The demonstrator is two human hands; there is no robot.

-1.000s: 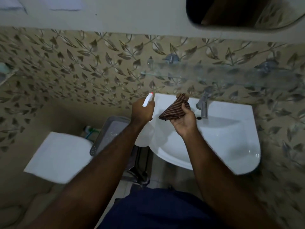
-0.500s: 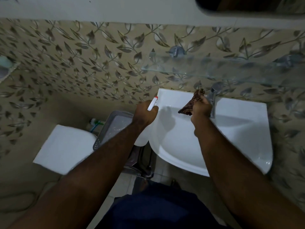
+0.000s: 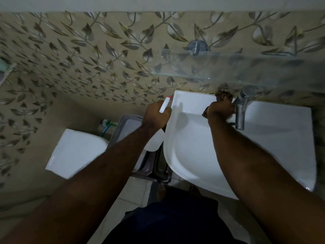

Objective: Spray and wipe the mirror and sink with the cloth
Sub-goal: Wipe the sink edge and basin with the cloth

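Right hand [image 3: 220,110], grip closed on the striped cloth [image 3: 223,95], presses it to the sink [image 3: 193,155] rear ledge beside the tap [image 3: 240,113]; left hand [image 3: 155,114], grip closed, holds the spray bottle [image 3: 154,141] at the sink's left edge.

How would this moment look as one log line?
left hand: holds spray bottle | right hand: presses cloth on sink rim by tap | mirror: out of view

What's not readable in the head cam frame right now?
- Cloth: mostly hidden under the right hand, against the sink back ledge.
- Spray bottle: body covered by the left hand and forearm.
- Mirror: cut off by the top edge.
- Tap: top blurred behind the glass shelf.
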